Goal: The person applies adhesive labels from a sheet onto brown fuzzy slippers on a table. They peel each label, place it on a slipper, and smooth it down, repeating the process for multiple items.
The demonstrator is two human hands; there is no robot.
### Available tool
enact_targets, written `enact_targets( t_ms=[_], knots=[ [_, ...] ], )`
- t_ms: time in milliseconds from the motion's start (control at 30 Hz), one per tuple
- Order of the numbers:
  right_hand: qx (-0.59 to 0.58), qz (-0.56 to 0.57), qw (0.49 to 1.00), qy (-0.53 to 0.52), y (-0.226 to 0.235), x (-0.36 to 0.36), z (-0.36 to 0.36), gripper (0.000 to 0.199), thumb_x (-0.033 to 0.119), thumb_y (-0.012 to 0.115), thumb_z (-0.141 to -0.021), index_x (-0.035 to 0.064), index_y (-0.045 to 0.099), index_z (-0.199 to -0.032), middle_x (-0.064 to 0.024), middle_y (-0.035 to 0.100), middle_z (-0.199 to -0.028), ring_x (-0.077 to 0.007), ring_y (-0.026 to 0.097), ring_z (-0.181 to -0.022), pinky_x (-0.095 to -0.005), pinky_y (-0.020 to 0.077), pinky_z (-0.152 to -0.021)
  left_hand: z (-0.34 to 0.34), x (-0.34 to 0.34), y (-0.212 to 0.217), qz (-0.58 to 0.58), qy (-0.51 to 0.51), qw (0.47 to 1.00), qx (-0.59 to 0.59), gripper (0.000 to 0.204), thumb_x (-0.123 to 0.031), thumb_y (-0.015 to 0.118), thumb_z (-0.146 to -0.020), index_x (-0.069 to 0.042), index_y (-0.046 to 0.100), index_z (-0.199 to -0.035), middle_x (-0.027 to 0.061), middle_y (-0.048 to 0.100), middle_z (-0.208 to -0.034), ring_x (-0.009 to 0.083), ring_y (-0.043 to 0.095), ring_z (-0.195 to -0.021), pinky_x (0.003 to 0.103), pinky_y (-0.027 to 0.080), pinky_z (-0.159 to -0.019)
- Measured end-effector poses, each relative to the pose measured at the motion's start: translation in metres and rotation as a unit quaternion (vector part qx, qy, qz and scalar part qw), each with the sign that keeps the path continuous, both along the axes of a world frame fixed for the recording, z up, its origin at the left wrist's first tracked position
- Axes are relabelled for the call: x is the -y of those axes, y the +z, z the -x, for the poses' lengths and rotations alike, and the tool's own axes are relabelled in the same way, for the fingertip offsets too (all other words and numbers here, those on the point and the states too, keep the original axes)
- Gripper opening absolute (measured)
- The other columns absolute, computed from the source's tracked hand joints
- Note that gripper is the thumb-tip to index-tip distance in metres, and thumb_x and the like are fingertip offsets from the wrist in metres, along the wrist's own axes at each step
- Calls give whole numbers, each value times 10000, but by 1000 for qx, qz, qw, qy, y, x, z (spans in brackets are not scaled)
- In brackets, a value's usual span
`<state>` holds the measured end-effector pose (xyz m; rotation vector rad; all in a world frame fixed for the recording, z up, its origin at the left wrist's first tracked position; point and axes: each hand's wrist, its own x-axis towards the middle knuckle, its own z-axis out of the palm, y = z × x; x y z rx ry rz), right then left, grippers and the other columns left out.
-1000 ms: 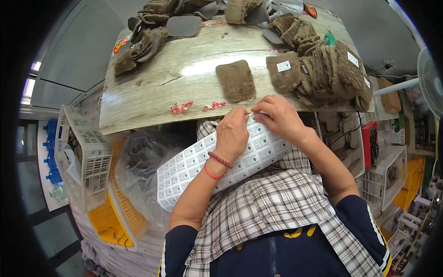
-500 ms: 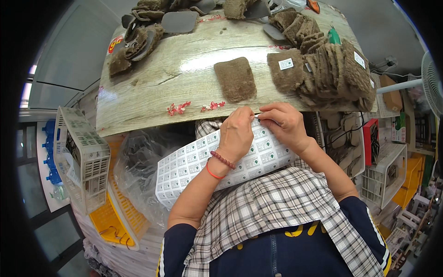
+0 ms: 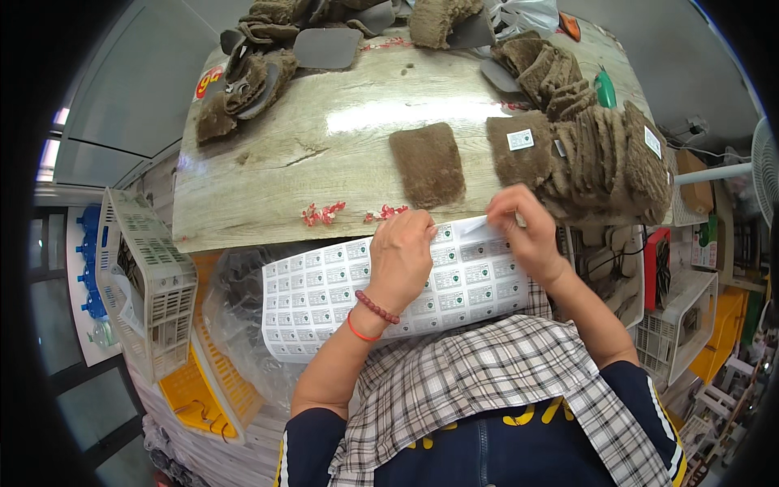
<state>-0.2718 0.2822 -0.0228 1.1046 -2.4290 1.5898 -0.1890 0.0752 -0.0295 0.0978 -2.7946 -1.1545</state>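
Head view: a plaid apron (image 3: 487,365) is lying beneath the sticker sheet (image 3: 324,296); the left hand (image 3: 403,252) is pinching the sheet's far edge; the right hand (image 3: 527,231) is pinching a white sticker (image 3: 477,229) there; a brown fleece pad (image 3: 428,165) is lying beyond the sheet.

A pale wood-grain table (image 3: 341,154) (red blossoms (image 3: 323,213) mark its surface) bears a lone brown fleecy pad (image 3: 428,165), an overlapping pad row (image 3: 596,162) at right, a pad heap (image 3: 258,85) far left

A workshop: label sheet (image 3: 312,299), fuzzy brown pads (image 3: 596,162), plastic crates (image 3: 152,243).
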Motion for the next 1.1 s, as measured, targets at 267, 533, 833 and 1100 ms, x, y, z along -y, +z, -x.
enact_targets(
  t_ms=[267, 533, 833, 1100],
  knots=[
    [324, 85, 942, -34, -13, 42, 63, 57, 54, 597, -932, -3, 594, -940, -12, 597, -790, -80, 561, -745, -233, 465, -691, 23, -1, -13, 110, -22, 986, -126, 45, -17, 584, -857, 16, 571, -828, 224, 588, -1222, 410, 537, -1181, 481, 433, -1001],
    [239, -74, 967, -49, -43, 83, 90, 88, 106, 623, -921, 18, 624, -920, -20, 628, -813, -116, 553, -719, -271, 464, -658, 29, 2, -31, 63, -33, 992, -101, 36, 18, 559, -852, 46, 565, -875, 259, 546, -1309, 432, 477, -1289, 490, 377, -1103],
    [267, -125, 953, -69, -39, 84, 91, 112, 142, 637, -926, 30, 639, -926, 8, 618, -804, -76, 541, -721, -260, 470, -634, 25, 2, -30, 55, -41, 994, -88, 111, 62, 517, -822, 57, 562, -924, 276, 514, -1325, 437, 445, -1314, 500, 371, -1105],
    [206, -169, 959, -100, -31, 88, 83, 140, 175, 655, -887, 41, 660, -930, -116, 690, -844, -269, 648, -788, -377, 501, -721, 21, 2, -26, 55, -33, 996, -68, 68, 12, 565, -852, 53, 555, -905, 320, 468, -1361, 465, 484, -1254, 493, 418, -1041]
  ],
)
